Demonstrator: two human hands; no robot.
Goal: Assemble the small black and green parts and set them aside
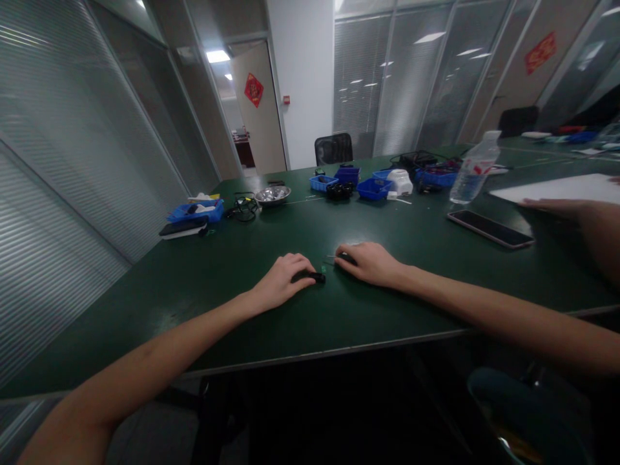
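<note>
Green worktop (203, 271) carries both hands side by side near its front edge, the left hand (281, 281) curled around a small black part (316, 277) and the right hand (369, 263) cupped over another dark piece (345, 257), steadying them against the surface.

Matt green table (203, 271) under my hands; shiny metal bowl (272, 194), glossy blue plastic bins (372, 188), clear plastic bottle (473, 169).

Dim room, ceiling panel lights, glare on glass walls, edges bowed
</note>
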